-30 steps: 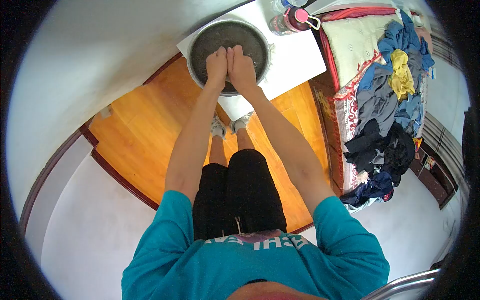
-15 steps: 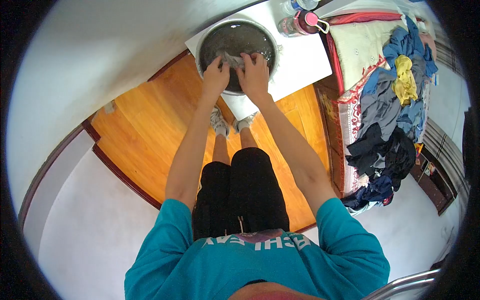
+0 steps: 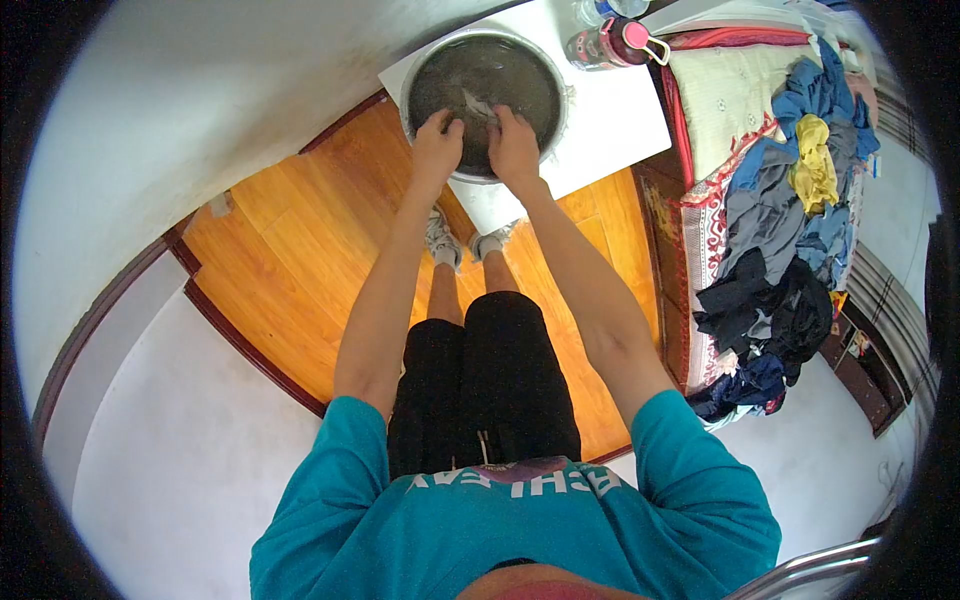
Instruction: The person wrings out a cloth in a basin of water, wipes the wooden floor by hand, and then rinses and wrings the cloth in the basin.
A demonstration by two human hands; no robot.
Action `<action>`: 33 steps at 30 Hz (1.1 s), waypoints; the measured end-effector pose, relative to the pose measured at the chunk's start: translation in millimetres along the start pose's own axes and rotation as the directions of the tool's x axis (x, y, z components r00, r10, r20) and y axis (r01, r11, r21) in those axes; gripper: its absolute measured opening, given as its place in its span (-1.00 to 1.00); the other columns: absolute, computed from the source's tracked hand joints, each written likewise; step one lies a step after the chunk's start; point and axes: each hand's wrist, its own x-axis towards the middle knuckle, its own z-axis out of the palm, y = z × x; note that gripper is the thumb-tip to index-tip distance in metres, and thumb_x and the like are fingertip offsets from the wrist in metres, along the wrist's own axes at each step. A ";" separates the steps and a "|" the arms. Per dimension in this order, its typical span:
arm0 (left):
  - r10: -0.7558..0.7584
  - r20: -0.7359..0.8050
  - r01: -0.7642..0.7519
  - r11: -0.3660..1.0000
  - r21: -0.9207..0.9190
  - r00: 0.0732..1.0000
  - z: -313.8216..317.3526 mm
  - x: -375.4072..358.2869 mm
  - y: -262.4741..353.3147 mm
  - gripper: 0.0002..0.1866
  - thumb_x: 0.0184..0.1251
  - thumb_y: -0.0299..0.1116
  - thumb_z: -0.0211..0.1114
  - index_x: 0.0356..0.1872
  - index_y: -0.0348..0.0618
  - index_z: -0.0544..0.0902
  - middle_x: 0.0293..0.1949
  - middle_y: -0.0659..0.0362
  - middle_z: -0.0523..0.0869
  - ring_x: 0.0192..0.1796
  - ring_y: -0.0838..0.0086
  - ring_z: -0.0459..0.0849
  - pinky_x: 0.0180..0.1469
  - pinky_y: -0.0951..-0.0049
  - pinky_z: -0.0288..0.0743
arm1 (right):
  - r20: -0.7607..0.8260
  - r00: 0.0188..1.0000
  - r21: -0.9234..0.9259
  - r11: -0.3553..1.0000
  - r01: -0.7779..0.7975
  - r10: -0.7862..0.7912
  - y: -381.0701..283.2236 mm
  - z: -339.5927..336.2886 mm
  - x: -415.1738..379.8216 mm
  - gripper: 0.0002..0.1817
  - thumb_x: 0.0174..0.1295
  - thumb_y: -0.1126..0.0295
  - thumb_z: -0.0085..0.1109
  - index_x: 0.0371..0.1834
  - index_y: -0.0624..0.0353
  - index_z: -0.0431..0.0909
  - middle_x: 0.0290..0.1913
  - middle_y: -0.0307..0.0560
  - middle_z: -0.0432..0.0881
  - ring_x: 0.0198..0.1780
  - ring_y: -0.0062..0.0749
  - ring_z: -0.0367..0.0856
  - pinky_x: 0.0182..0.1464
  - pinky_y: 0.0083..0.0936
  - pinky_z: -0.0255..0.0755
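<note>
Both hands work inside the basin: the left hand is curled shut on one end of a small pale cloth, and the right hand is closed on the other end, knuckles up, the two hands near each other but not touching. That cloth lies stretched between them in the near half of the metal basin, at or just under the dark water; how much of it is sunk cannot be told. To do this washing step well, I judge the grips should stay close to the middle of the cloth so the fabric rubs against itself, and the hands should keep low over the water so little splashes over the rim. The basin stands on a white bench, its near edge close to the bench's front corner, so pressing down hard on that side could tip it; pressure is better kept over the centre. Just beyond the basin a bottle with a pink cap lies on the bench. To the right, a bed carries a heap of clothes, and below is the wooden floor.
</note>
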 end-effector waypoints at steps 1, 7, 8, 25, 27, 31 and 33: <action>-0.043 0.005 0.043 0.997 -0.059 0.999 2.4 3.0 -5.3 -0.43 0.40 -0.17 0.17 0.23 -0.48 0.55 0.19 -0.29 0.64 0.26 -0.09 0.61 0.32 0.19 0.44 | -0.007 1.000 0.052 0.999 0.004 -0.003 1.0 -0.9 -0.3 -0.63 0.30 0.46 0.14 0.18 0.19 0.46 -0.06 0.38 0.61 0.02 0.33 0.60 0.03 0.10 0.51; -0.062 -0.009 0.062 0.996 -0.060 0.998 2.5 -2.0 -0.9 -0.46 0.41 -0.20 0.16 0.24 -0.47 0.55 0.19 -0.28 0.64 0.26 -0.08 0.62 0.31 0.19 0.44 | -0.041 0.999 0.081 0.997 -0.020 0.023 -2.7 -1.6 2.1 -0.53 0.29 0.52 0.10 0.30 0.23 0.39 -0.07 0.44 0.60 -0.04 0.39 0.62 0.00 0.12 0.53; -0.063 -0.009 0.062 0.996 -0.058 0.998 1.7 -3.4 1.4 -0.46 0.41 -0.20 0.16 0.24 -0.47 0.55 0.19 -0.28 0.64 0.26 -0.08 0.62 0.31 0.19 0.44 | -0.040 0.999 0.083 0.996 -0.021 0.024 -3.9 -1.7 2.6 -0.53 0.29 0.52 0.10 0.30 0.23 0.39 -0.07 0.44 0.60 -0.04 0.39 0.62 0.00 0.12 0.53; -0.354 0.085 0.320 0.685 -0.655 0.931 20.3 -11.9 54.9 -0.50 0.60 0.00 0.05 0.13 -0.28 0.60 0.03 0.06 0.69 0.04 0.35 0.64 0.13 0.32 0.49 | 0.410 0.864 0.803 0.333 -0.494 0.294 -40.2 -35.7 -5.8 -0.76 0.37 0.39 0.00 -0.02 0.29 0.53 -0.27 -0.09 0.59 -0.20 -0.37 0.51 -0.01 -0.50 0.38; -0.367 0.086 0.314 0.625 -0.715 0.926 17.1 -13.4 70.7 -0.51 0.60 -0.01 0.03 0.09 -0.31 0.60 0.00 0.04 0.69 0.01 0.36 0.64 0.08 0.36 0.49 | -0.059 0.992 0.604 0.795 -0.053 0.110 -52.7 -31.5 -9.2 -0.73 0.45 0.26 0.03 0.01 0.21 0.55 -0.18 0.07 0.59 -0.12 -0.12 0.53 0.09 -0.37 0.38; -0.334 -0.068 0.152 0.590 -0.793 0.940 21.8 -9.0 80.9 -0.62 0.57 -0.13 0.07 -0.06 -0.32 0.61 -0.10 0.07 0.68 -0.06 0.40 0.63 -0.03 0.35 0.52 | -0.385 0.922 0.266 0.952 0.150 -0.038 -58.4 -20.5 -12.7 -0.64 0.50 0.15 0.02 0.07 0.23 0.50 -0.06 0.31 0.54 -0.02 0.18 0.51 0.16 -0.14 0.36; -0.276 -0.044 0.181 0.735 -0.654 0.960 20.7 -5.5 81.8 -0.62 0.53 -0.17 0.07 -0.12 -0.37 0.63 -0.17 0.07 0.68 -0.11 0.40 0.62 -0.05 0.36 0.50 | -0.227 0.966 0.603 0.797 0.042 0.120 -60.5 -15.2 -9.6 -0.61 0.52 0.18 -0.02 0.16 0.28 0.42 -0.05 0.41 0.48 0.03 0.27 0.48 0.18 -0.01 0.31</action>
